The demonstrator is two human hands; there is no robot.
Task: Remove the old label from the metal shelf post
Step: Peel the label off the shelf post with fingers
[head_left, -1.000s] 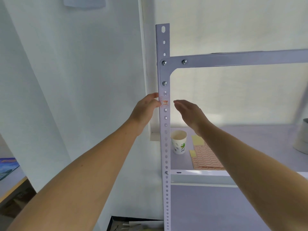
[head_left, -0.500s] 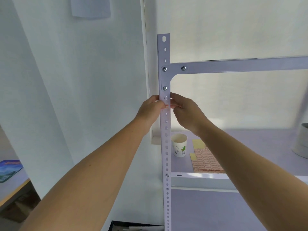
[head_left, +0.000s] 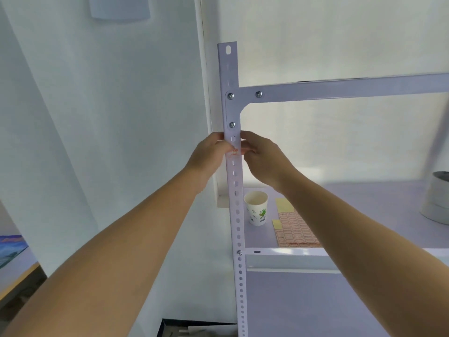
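Note:
A white perforated metal shelf post point(head_left: 237, 205) rises through the middle of the head view. A small label with red print point(head_left: 234, 152) sits on its front face, just below the corner bracket. My left hand point(head_left: 211, 155) grips the post's left edge at label height, thumb on the label's left end. My right hand point(head_left: 263, 158) comes from the right with fingers curled, fingertips at the label's right end. Whether the label has lifted off the metal is hidden by my fingers.
On the shelf board point(head_left: 364, 198) stand a paper cup point(head_left: 256, 208) and a sheet of red-printed labels point(head_left: 297, 231) with yellow backing strips. A grey roll point(head_left: 437, 198) sits at the far right. The upper shelf beam point(head_left: 340, 88) crosses above. A wall stands close on the left.
My right hand moved in from open air to the post and curled its fingers at the label. My left hand stayed on the post. The camera tilted up slightly.

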